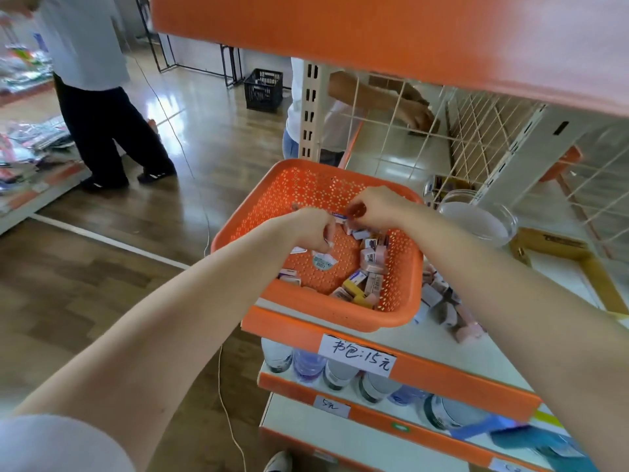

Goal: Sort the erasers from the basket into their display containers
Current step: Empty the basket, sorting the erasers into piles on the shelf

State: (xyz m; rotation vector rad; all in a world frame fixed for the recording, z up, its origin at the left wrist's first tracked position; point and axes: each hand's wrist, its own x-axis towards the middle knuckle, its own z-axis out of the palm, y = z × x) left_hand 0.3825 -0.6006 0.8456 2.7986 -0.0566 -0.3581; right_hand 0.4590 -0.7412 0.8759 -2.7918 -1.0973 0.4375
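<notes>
An orange perforated basket [391,315] sits on the shelf edge, with several small boxed erasers [369,264] lying loose in its right half. My left hand [315,226] is curled over the basket's middle and seems to hold small erasers. My right hand [377,207] reaches in from the right and pinches a small eraser [339,218] between the two hands. A clear round container [476,219] stands on the shelf to the right of the basket. Another heap of erasers [442,304] lies on the shelf beside the basket's right wall.
An orange shelf [374,32] hangs low overhead. A wire grid panel [476,137] backs the shelf, with a cardboard tray [558,253] at right. Bottles [306,364] fill the shelf below. One person stands at left, another works behind the rack.
</notes>
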